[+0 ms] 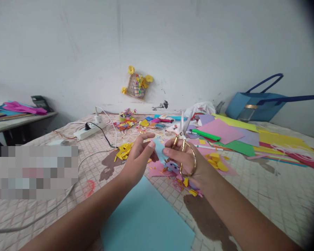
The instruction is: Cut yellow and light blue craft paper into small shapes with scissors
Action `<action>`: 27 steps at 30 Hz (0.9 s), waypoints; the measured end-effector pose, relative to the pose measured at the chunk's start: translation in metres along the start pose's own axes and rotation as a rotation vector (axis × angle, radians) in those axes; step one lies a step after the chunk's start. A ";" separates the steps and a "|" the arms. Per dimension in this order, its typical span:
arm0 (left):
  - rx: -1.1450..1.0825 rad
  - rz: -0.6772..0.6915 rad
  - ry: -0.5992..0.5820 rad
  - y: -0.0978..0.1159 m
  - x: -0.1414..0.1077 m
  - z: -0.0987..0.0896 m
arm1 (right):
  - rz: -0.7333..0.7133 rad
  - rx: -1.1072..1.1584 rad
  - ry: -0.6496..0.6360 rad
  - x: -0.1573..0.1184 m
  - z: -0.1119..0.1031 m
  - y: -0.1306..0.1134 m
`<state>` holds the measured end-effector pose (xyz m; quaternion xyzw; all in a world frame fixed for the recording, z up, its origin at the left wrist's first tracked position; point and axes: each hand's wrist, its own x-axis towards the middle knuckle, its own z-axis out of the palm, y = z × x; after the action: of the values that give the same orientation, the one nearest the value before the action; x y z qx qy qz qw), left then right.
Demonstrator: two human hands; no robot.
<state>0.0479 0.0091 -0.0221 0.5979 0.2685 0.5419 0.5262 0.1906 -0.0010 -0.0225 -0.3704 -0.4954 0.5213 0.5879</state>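
Head view: gold-handled metal scissors (183,139) hooked on right hand (181,157), blades spread, pointing toward table's far edge. Small light-blue paper piece (159,150) pinched between right and left hand (140,155) fingertips, above middle of patterned white table (89,181). Large light-blue paper sheet (148,219) lying at near edge, below forearms. Yellow paper scraps (124,151) just beside left hand.

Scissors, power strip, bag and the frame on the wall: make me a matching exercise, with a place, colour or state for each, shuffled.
1. Scissors
2. Power strip
3. Bag
4. Wall frame

A. Dark blue handles
B. Yellow flowers around it
C. Blades open, at the right hand
D. Black plug in it

Pairs: 1-C, 2-D, 3-A, 4-B
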 end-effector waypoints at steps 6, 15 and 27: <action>0.132 -0.123 -0.095 -0.003 0.001 0.000 | -0.019 0.001 0.012 0.001 -0.002 0.000; 0.110 -0.100 -0.109 -0.004 0.005 -0.005 | -0.028 -0.043 0.004 0.004 -0.005 0.008; 0.133 -0.044 -0.076 -0.007 0.008 -0.009 | -0.064 -0.256 -0.018 0.002 -0.008 0.000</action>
<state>0.0434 0.0212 -0.0269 0.6457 0.2965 0.4881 0.5069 0.1983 0.0016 -0.0236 -0.4218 -0.5749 0.4380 0.5476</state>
